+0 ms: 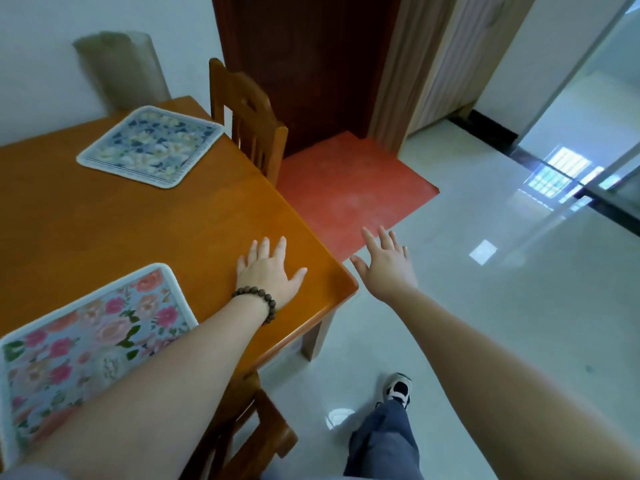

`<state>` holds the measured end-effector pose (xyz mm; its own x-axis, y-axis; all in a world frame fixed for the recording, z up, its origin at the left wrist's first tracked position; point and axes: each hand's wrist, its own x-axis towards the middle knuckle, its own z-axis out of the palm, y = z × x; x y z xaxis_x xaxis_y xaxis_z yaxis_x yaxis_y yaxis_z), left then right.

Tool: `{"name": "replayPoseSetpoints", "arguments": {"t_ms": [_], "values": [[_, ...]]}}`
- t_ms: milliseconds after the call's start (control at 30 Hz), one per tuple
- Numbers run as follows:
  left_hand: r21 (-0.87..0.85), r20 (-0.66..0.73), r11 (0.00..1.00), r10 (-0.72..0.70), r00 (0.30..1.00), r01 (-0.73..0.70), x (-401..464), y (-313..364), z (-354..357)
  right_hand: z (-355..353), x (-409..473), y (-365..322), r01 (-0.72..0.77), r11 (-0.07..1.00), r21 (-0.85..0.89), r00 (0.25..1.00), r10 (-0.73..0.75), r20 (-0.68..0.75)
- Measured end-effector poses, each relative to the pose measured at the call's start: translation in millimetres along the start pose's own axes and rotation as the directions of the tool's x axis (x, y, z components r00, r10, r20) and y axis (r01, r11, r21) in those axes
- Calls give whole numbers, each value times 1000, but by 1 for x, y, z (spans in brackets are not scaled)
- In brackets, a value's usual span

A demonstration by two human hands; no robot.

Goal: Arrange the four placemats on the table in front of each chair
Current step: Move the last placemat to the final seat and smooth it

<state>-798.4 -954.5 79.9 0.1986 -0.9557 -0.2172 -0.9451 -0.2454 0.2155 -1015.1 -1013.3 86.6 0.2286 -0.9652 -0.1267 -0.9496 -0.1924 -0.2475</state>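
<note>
two placemats are seen on the wooden table (121, 220). the blue placemat (150, 145) lies flat near the far corner, in front of the far chair (247, 116). the pink floral placemat (79, 344) lies at the near edge, partly covered by the left forearm, with a near chair (256, 427) just below the table edge beside it. the other two placemats are not in view, so it cannot be told whether they have been laid.

the left hand (268, 271) is spread, palm down, over the bare wood near the table corner, with nothing grasped; a bead bracelet (258, 297) is worn at the wrist. the right hand (386, 265) is held out past the corner, above the floor, fingers splayed and empty.

the mats are judged to be light, soft and thin, padded cloth with stitched borders, likely to droop if lifted by one corner and to slide easily on the polished wood. each is best taken by two opposite edges or two adjoining corners, pinched at the border, and then laid down flat and squared to the table edge.
</note>
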Motion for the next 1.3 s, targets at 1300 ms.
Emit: {"name": "replayPoseSetpoints", "arguments": {"t_ms": [1300], "values": [[-364,-121,407,-913,391,838,338,-24,-90,-67,550,-172,830,557,29,545,-820,174]]}}
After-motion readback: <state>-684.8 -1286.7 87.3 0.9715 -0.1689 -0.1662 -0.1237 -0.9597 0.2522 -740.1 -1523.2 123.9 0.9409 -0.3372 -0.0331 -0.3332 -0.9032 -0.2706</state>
